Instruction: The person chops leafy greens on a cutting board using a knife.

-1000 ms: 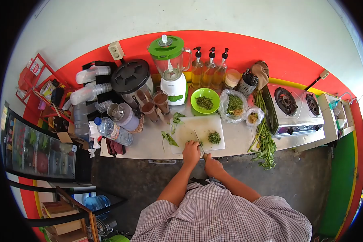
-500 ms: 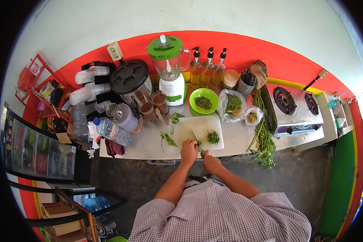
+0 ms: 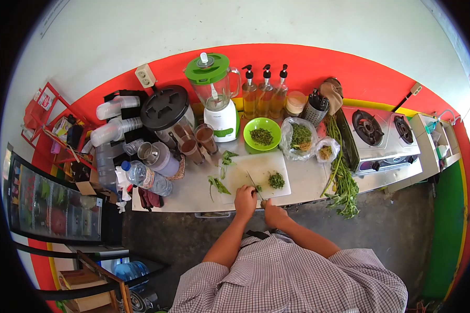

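Note:
My right hand [image 3: 275,214] is wrapped round the handle of a knife [image 3: 254,182], whose blade slants up and left over a white cutting board [image 3: 240,165]. Close to the blade's left side, my left hand [image 3: 245,201] rests at the board's front edge with curled fingers; whatever lies under them is hidden. A few cut green bits [image 3: 259,188] lie just right of the blade. Farther right on the board is a pile of chopped green herbs [image 3: 276,180]. Loose green leaves [image 3: 219,185] lie at the board's left side.
Behind the board stand a green bowl [image 3: 249,127] of chopped greens, a blender [image 3: 220,122] and pump bottles [image 3: 265,99]. Bags of greens [image 3: 300,136], long leafy stalks [image 3: 343,194] and a gas stove [image 3: 384,140] are to the right. A water bottle [image 3: 147,178] lies left.
The view has tilted slightly, so the counter sits a little lower in the picture. Both hands keep nearly the same place on the board, the knife still in the right.

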